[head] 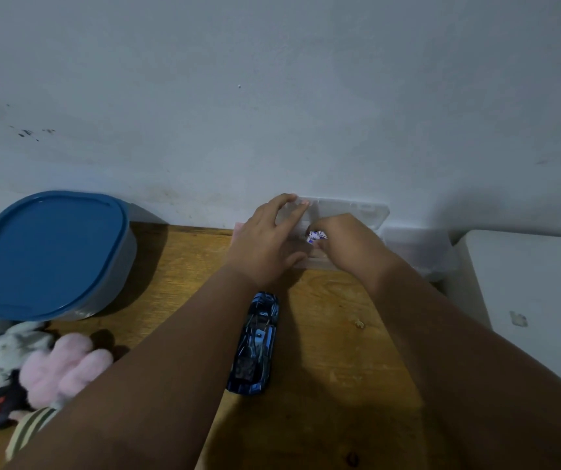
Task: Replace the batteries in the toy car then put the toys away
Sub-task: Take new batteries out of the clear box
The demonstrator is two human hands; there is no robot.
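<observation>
L hand (269, 239) grips the clear case (350, 212) at the bench's (323, 334) far edge, by the wall. R hand (347, 245) pinches the batteries (316, 236) just over it. Toy car (255, 344) sits mid-bench. Best bet imo: hold case steady, lift cells straight out, no spills. Wrapper's white-blue, print too blurred to read.

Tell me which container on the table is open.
The clear box gripped by the left hand: its lid stands raised. The blue tub has its lid on.
</observation>
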